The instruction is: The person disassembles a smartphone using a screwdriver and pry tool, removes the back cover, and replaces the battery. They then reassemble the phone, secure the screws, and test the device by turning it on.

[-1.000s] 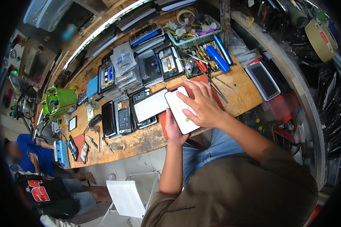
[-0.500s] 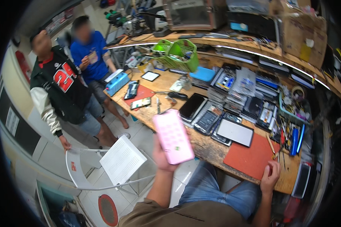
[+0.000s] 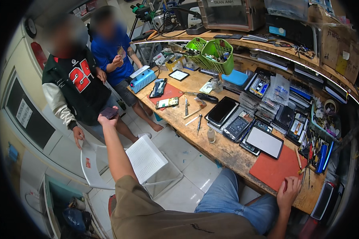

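My left hand (image 3: 108, 120) reaches far out to the left, its arm passing over the white folding chair (image 3: 145, 159). Its fingers are wrapped round a phone (image 3: 109, 112), whose visible side looks dark and purplish. The phone is in front of a standing person in a dark jacket with pale sleeves; that person's hands are apart from it. At the bench's near right corner, my right hand (image 3: 289, 191) rests on the edge of a red mat (image 3: 267, 169). Its fingers are loosely bent and slightly apart, with nothing visible in them.
The wooden bench (image 3: 231, 149) holds stacked phone parts, a white-faced tablet panel (image 3: 265, 142), a small glass bottle (image 3: 211, 135), tweezers and an opened phone (image 3: 167, 103). Green baskets (image 3: 217, 55) hang above. A person in blue (image 3: 109, 46) stands behind the bench's far end.
My left hand has carried the phone from beside the bench edge out to the left, toward the person in the jacket. Its pink back has turned from view. My right hand stays at the mat.
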`<state>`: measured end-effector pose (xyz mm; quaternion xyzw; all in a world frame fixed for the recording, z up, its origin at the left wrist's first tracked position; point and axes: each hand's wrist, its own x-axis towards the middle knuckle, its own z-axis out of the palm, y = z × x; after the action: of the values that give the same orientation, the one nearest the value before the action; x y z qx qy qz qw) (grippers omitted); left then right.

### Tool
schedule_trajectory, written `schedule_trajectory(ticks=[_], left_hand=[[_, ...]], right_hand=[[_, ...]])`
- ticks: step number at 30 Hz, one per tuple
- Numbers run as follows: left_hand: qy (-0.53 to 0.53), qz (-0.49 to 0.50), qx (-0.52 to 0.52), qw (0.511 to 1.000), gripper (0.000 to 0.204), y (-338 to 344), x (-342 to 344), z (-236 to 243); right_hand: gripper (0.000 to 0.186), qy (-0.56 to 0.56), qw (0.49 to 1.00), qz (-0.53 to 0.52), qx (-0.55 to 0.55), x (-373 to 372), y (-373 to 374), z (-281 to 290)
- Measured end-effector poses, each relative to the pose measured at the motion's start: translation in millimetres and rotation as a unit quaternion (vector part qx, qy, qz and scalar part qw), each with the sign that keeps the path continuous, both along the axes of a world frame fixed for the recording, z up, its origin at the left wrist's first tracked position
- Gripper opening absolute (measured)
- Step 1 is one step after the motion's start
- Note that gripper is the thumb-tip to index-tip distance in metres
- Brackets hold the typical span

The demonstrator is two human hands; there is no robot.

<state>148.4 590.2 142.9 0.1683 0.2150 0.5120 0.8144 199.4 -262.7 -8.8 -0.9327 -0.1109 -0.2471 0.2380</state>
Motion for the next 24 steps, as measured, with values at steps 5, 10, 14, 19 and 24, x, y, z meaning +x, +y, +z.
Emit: schedule_trajectory(ticks=[5, 10, 14, 19, 24], left_hand=[[-0.007, -0.001, 0.057, 0.998, 0.061, 15, -17, -3], [-0.028, -0.051, 0.092, 0.994, 0.058, 69, -36, -18], [-0.007, -0.059, 0.090, 0.994, 0.062, 139, -41, -24], [-0.036, -0.080, 0.109, 0.990, 0.044, 155, -39, -6], [-0.056, -0.004, 0.100, 0.993, 0.030, 64, -25, 48]], right_hand=[[0.017, 0.006, 1.000, -0.006, -0.010, 2, 2, 1], [0.017, -0.018, 0.999, -0.005, -0.032, 5, 2, 2], [0.019, -0.008, 1.000, -0.019, -0.023, 7, 1, 5], [0.018, -0.010, 0.999, -0.020, -0.030, 6, 1, 6], [0.016, -0.014, 1.000, -0.018, -0.020, 7, 6, 14]])
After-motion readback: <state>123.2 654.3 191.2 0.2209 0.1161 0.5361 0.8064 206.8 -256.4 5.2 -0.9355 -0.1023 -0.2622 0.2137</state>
